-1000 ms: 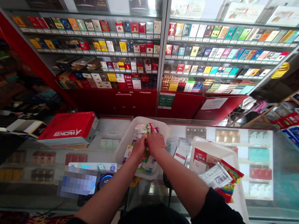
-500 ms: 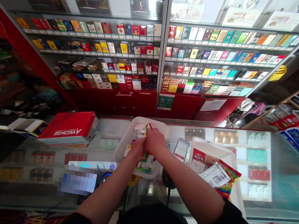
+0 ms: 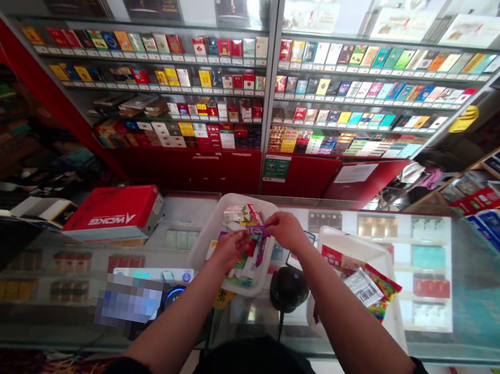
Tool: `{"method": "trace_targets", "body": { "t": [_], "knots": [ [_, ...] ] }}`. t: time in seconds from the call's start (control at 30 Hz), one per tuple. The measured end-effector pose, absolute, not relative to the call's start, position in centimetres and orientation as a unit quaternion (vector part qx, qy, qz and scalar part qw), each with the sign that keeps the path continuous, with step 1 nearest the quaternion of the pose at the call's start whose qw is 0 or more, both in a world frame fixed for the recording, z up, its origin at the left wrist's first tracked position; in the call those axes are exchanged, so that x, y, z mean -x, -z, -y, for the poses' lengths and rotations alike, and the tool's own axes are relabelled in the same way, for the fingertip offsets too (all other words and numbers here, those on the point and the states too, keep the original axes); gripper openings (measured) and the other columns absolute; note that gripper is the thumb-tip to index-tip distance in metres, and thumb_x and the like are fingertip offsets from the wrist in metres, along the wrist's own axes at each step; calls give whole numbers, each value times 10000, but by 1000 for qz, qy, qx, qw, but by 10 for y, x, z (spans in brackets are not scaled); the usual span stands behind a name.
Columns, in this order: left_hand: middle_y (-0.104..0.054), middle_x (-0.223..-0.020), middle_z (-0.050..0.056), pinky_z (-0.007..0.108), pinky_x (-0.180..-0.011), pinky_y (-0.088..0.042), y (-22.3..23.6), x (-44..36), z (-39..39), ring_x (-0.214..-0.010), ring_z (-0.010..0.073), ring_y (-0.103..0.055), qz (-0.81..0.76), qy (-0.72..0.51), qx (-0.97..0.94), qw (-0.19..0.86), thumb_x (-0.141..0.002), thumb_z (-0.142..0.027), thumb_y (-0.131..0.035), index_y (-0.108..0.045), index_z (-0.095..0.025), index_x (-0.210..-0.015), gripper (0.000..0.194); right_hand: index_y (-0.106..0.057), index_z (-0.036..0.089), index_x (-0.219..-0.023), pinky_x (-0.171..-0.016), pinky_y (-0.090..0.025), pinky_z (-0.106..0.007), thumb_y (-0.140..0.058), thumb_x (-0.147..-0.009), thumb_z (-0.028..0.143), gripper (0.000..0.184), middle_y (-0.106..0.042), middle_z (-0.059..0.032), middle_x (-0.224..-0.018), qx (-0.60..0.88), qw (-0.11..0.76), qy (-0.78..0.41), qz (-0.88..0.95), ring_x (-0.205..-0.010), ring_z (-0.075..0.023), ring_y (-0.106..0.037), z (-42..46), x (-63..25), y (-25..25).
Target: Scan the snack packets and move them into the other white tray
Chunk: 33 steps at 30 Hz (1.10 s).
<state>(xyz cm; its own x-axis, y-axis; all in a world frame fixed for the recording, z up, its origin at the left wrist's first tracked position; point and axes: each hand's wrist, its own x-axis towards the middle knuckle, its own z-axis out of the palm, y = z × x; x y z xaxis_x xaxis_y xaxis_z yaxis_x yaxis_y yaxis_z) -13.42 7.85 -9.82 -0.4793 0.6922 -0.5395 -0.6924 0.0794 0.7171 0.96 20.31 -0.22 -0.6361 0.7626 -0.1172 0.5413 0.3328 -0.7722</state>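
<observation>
My right hand (image 3: pixel 287 229) pinches one end of a small purple stick-shaped pack (image 3: pixel 256 230), held over a white plastic tub (image 3: pixel 213 222). My left hand (image 3: pixel 228 250) is over the tub as well. Its fingers are apart, with the tips close to the pack's other end; whether they touch it I cannot tell. Small colourful packets fill the tub, among them a white box (image 3: pixel 234 213) at the back and another purple pack (image 3: pixel 260 252) along the right side. My left hand hides some of them.
On the glass counter, a black scanner (image 3: pixel 288 289) stands right of the tub, with a partly hidden phone (image 3: pixel 294 260) behind it. A second white tray (image 3: pixel 395 312) holds snack bags (image 3: pixel 387 292). Leftward are a red box (image 3: pixel 113 211) and a lit device (image 3: pixel 152 275). Cigarette shelves (image 3: pixel 269 81) rise beyond.
My hands have drawn apart, the right one moving right and slightly up. The purple stick-shaped pack now shows between them, and the scanner is less covered by my right arm.
</observation>
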Motion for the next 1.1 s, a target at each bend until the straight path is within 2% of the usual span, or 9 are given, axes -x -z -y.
{"method": "trace_targets", "body": {
  "t": [0.13, 0.23, 0.43, 0.63, 0.8, 1.1],
  "knots": [
    [-723, -849, 53, 246, -682, -564, 99, 133, -79, -710, 136, -705, -523, -684, -4, 509, -811, -96, -707, -609, -145, -969, 193, -680, 161, -783, -605, -491, -216, -650, -662, 149, 125, -683, 11, -647, 412, 169, -551, 706, -605, -125, -622, -213, -35, 19],
    [-720, -815, 42, 235, -664, -557, 96, 132, -80, -673, 125, -691, -522, -685, -15, 508, -770, -62, -731, -620, -135, -968, 239, -668, 157, -805, -616, -521, -229, -655, -659, 179, 148, -681, 6, -656, 420, 199, -603, 648, -609, -127, -632, -217, -51, 28],
    [-718, -785, 20, 235, -622, -549, 78, 127, -81, -652, 129, -683, -521, -682, -51, 510, -640, -91, -820, -637, -136, -913, 331, -723, 158, -784, -610, -504, -255, -724, -648, 284, 186, -700, -12, -668, 455, 246, -552, 654, -594, -133, -603, -228, -82, 46],
    [-720, -802, 17, 246, -653, -521, 65, 118, -90, -679, 134, -673, -534, -661, -149, 506, -544, -206, -904, -657, -144, -1000, 522, -715, 174, -866, -618, -498, -283, -744, -651, 325, 264, -735, -26, -739, 480, 302, -538, 623, -630, -159, -641, -230, -110, 48],
    [-685, -768, -11, 245, -700, -487, 61, 107, -100, -693, 120, -642, -552, -615, -264, 497, -608, -248, -864, -654, -143, -1036, 488, -710, 177, -935, -716, -524, -316, -756, -660, 338, 322, -757, -38, -797, 500, 331, -503, 623, -720, -187, -693, -230, -136, 42],
    [-685, -850, -3, 268, -754, -476, 64, 92, -124, -745, 130, -629, -565, -470, -480, 480, -741, -207, -735, -627, -167, -1216, 489, -723, 168, -980, -697, -535, -334, -734, -688, 380, 361, -762, -65, -850, 538, 338, -467, 615, -729, -202, -695, -231, -179, 56]
  ]
}}
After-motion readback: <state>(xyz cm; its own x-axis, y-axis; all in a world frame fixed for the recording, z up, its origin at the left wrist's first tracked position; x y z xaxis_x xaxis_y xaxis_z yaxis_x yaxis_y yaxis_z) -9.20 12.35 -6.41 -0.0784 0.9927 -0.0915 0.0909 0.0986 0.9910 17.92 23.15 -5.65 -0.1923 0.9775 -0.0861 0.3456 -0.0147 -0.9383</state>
